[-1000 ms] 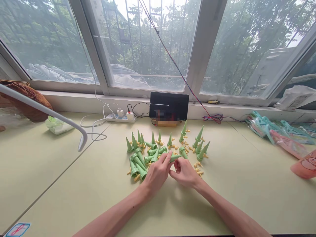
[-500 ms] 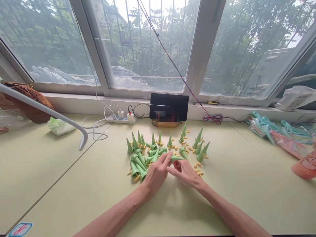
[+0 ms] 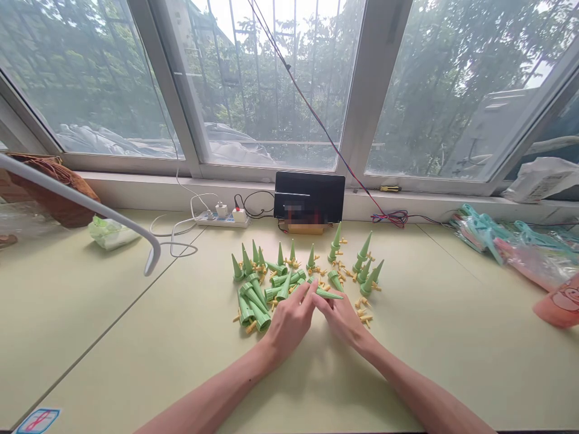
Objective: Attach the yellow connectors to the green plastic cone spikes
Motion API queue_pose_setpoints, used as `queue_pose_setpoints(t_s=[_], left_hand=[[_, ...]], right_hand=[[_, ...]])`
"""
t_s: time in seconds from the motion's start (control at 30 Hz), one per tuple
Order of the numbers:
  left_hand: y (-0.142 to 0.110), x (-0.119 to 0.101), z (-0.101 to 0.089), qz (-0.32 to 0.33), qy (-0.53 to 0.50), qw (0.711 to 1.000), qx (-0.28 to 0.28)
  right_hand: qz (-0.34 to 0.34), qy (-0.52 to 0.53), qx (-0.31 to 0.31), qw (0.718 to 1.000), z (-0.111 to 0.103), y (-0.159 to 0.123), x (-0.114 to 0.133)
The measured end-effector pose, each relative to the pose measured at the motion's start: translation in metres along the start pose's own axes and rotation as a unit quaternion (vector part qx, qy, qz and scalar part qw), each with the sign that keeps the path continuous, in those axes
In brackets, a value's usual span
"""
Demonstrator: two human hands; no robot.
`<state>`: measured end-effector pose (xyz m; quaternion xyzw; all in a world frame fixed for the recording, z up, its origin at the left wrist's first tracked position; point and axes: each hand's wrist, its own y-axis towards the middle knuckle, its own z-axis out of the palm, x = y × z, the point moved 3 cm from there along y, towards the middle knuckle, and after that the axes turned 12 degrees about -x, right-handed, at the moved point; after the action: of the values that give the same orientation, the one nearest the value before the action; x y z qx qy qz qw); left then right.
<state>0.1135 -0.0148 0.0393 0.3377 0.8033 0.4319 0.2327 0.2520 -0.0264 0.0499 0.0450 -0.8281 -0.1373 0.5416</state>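
My left hand [image 3: 293,318] is closed on a ribbed green plastic watering spike [image 3: 329,294], whose narrow tip points right. My right hand [image 3: 341,319] is closed against the same spike, thumb meeting the left fingertips; what its curled fingers pinch is hidden. Left of my hands lies a pile of loose green spikes [image 3: 254,295]. Behind, green spikes with small yellow valves stand upright, such as a tall spike [image 3: 335,242] and a spike at the right [image 3: 371,278]. Loose yellow valves [image 3: 363,314] lie beside my right hand.
A dark tablet [image 3: 310,196] leans on a stand at the back. Left of it are a power strip [image 3: 221,220] and cables. A grey curved bar [image 3: 90,199] crosses the left side. Packaged teal and pink items [image 3: 502,235] and a pink object [image 3: 560,306] lie at the right.
The held spike's tip has swung slightly down and right. My hands have drawn closer, and my right thumb now rests against the spike and the left fingertips.
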Motion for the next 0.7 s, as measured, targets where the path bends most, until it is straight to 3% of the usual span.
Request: queue_pose_setpoints(t_s=[0.33,0.7], left_hand=[[0.003,-0.006,-0.002,0.028,0.041,0.999,-0.002],[0.008,-0.005,-0.006,0.019,0.016,1.000,0.001]], right_hand=[[0.034,0.008,-0.031,0.999,0.004,-0.001,-0.010],[0.046,0.005,-0.045,0.998,0.004,-0.001,-0.010]])
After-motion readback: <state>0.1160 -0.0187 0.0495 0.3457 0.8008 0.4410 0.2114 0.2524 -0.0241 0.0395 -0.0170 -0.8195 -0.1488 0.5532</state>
